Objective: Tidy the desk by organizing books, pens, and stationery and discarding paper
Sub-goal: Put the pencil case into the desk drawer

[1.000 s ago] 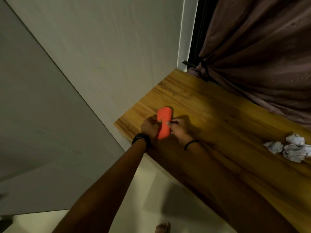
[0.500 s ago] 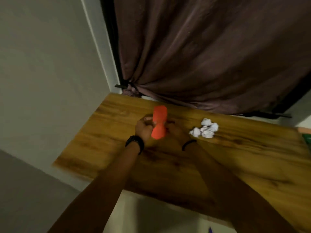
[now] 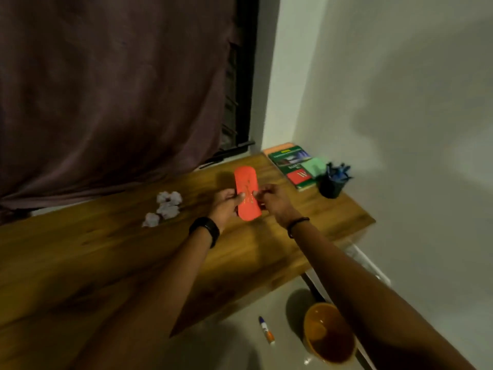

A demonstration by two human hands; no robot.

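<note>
An orange pencil case is held above the wooden desk between both hands. My left hand grips its left side and my right hand pinches its right edge. Several crumpled white paper balls lie on the desk to the left of the hands. At the desk's far right corner sits a stack of books, a green one on top, with a dark pen cup full of blue pens beside it.
A brown curtain hangs behind the desk and a grey wall bounds its right end. On the floor below the desk's right end stand an orange bin and a loose marker.
The view has swung to the right along the desk, bringing the books, pen cup, bin and floor marker into sight. Both hands have kept hold of the orange pencil case.
</note>
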